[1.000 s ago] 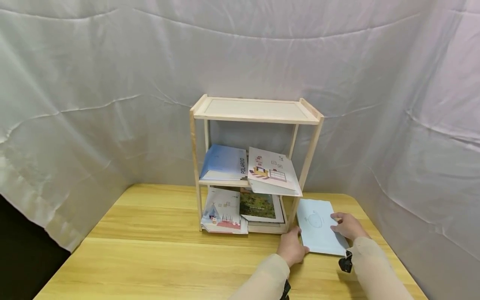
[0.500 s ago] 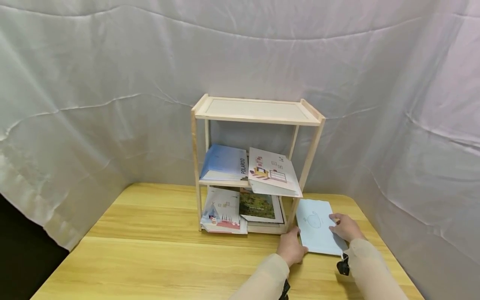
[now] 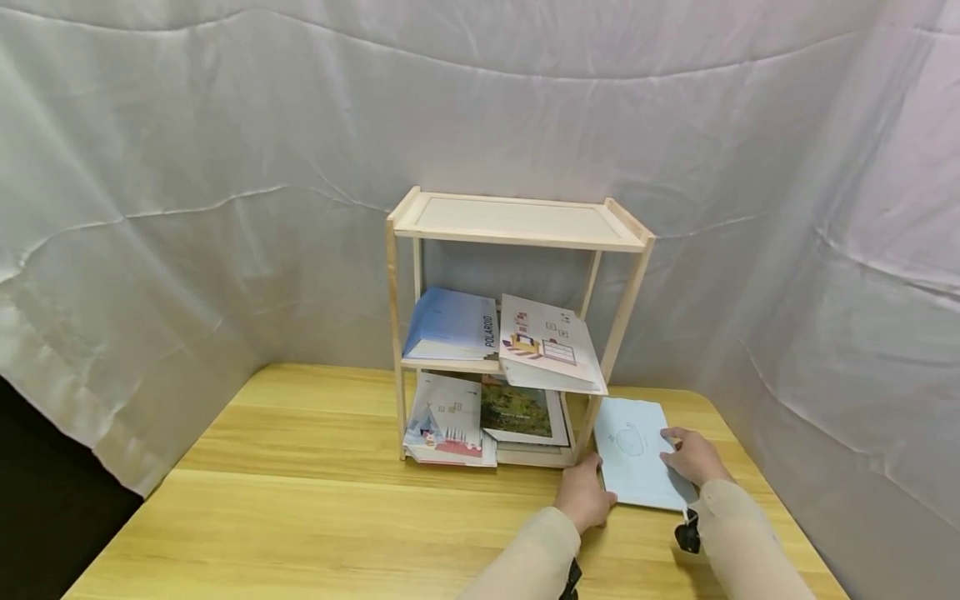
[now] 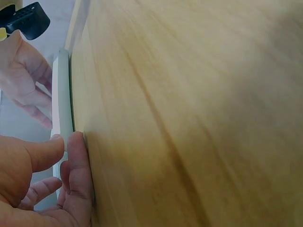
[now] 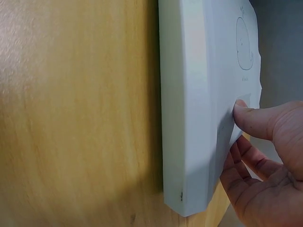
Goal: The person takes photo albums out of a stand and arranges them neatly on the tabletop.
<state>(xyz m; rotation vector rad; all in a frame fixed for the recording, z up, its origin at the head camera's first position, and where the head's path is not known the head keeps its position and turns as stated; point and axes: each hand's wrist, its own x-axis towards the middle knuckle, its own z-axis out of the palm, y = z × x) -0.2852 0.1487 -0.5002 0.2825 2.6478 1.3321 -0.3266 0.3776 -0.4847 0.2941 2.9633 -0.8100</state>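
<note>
A pale blue book (image 3: 637, 462) with a whale-like line drawing on its cover lies on the table to the right of the wooden shelf (image 3: 525, 221). My left hand (image 3: 583, 493) grips its left edge close to the shelf's front right leg; the left wrist view has thumb and fingers (image 4: 78, 165) pinching the book's edge. On the opposite side, my right hand (image 3: 693, 456) holds the right edge. In the right wrist view its thumb (image 5: 255, 120) presses on the cover while the other fingers curl at the side, partly hidden by the book.
Resting on the middle shelf are a blue Polaroid book (image 3: 453, 321) and a white illustrated book (image 3: 551, 337) overhanging the front. Below lie another white illustrated book (image 3: 446, 421) and a dark green-covered one (image 3: 517, 408). Grey curtain (image 3: 225, 167) surrounds the wooden table (image 3: 300, 500).
Both hands keep their places on the book, which stays beside the shelf. Only the head view shifts slightly.
</note>
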